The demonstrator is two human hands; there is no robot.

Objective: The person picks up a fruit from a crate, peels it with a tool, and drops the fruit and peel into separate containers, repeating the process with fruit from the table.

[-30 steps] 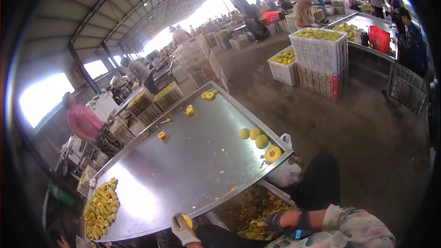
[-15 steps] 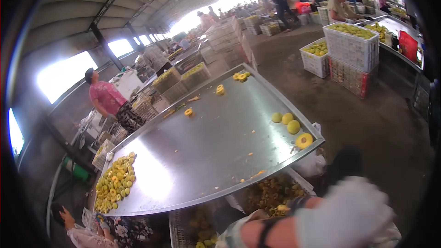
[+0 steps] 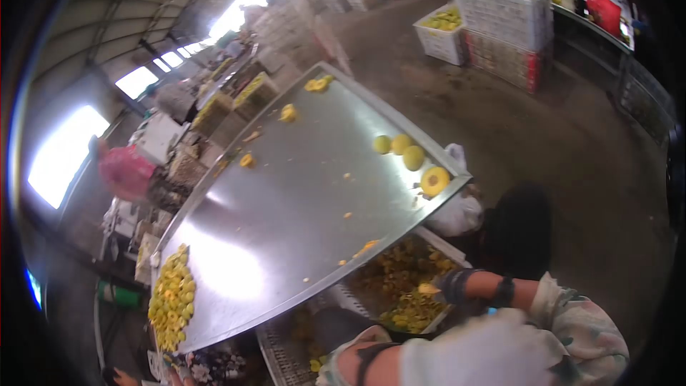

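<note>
My left hand [image 3: 486, 350], in a white glove, is large and blurred at the bottom of the view. It looks closed, with a small blue tip [image 3: 491, 310] showing at its upper edge; what it grips is hidden. My right hand [image 3: 454, 286], in a dark glove, reaches left over a crate of fruit pieces [image 3: 411, 311] below the table. Its fingers look closed around a pale yellow-orange bit [image 3: 429, 288] that I cannot identify. A metal table [image 3: 286, 207] stands before me. Three whole yellow-green fruits [image 3: 401, 144] and a cut fruit [image 3: 434, 181] sit in its near right corner.
A heap of cut fruit [image 3: 173, 297] covers the table's left end. White crates of fruit [image 3: 504, 14] are stacked on the floor at the right. A white plastic bag [image 3: 457, 213] hangs by the table corner. A person in pink [image 3: 125, 171] stands beyond the far side.
The view has swung, so the table appears further left and turned. My right forearm, mostly hidden before, now shows beyond the white glove. My left hand appears lower and further left.
</note>
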